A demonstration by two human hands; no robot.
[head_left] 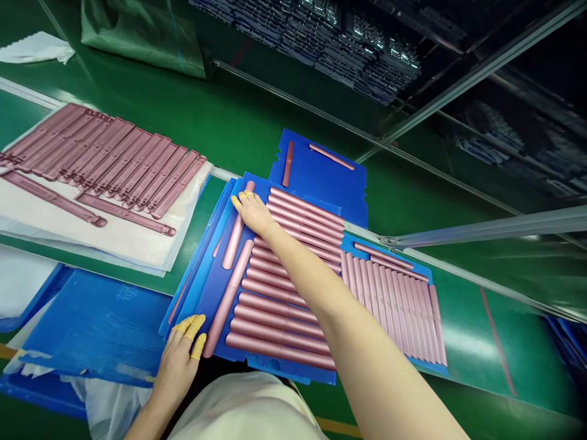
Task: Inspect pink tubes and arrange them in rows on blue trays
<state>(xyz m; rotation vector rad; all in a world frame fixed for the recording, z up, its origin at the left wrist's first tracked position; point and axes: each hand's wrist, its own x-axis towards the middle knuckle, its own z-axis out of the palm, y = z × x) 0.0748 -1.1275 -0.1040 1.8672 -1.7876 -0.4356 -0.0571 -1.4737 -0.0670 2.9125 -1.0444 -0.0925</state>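
My right hand, with yellow finger cots, reaches across a blue plastic sheet. Its fingers curl over the upper part of a glossy pink rounded strip. Down at the sheet's left edge is my left hand, also in yellow finger cots. Its thumb and fingers are apart, close to the lower end of a second pink strip, with nothing seen in them. Beside these, several like strips lie in a stacked row, partly hidden by my right forearm.
More pink strips lie on a blue sheet to the right. Two pieces rest on another blue sheet behind. Flat, detailed pink parts cover white paper at left. Metal shelving rails cross on the right.
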